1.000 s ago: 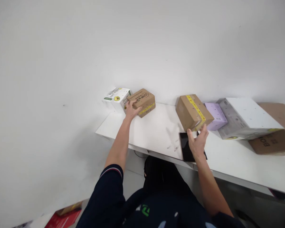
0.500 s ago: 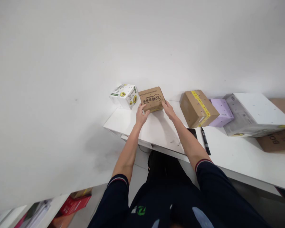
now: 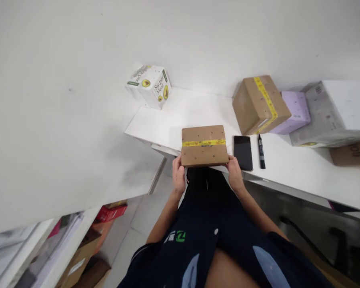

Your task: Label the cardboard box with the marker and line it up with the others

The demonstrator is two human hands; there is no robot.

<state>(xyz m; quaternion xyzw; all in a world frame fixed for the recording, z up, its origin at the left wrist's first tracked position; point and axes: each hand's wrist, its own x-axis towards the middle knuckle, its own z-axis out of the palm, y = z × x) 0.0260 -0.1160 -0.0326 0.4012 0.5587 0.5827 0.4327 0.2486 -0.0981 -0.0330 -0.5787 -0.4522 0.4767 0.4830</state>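
Between my two hands is a brown cardboard box (image 3: 204, 156), its taped face up, with a strip of yellow printed tape running across it. My left hand (image 3: 179, 174) grips the box's left near corner, fingers around the side. On the opposite side, my right hand (image 3: 234, 172) grips the right near corner. The box is at the front edge of the white table (image 3: 192, 105); whether it rests there or is held just above, I cannot tell. Just right of it lies a black phone (image 3: 243, 153), with a black marker (image 3: 261, 152) beside that.
A white box with avocado pictures (image 3: 151, 85) stands at the back left. To the right are a taped brown box (image 3: 259, 105), a purple box (image 3: 294, 111), a large white box (image 3: 333, 112) and another brown box (image 3: 352, 154). Shelves (image 3: 75, 240) stand at lower left.
The cardboard box has come from beside the avocado box to the table's front edge, close to my body. Its taped face now shows instead of the printed one. The phone is now uncovered.
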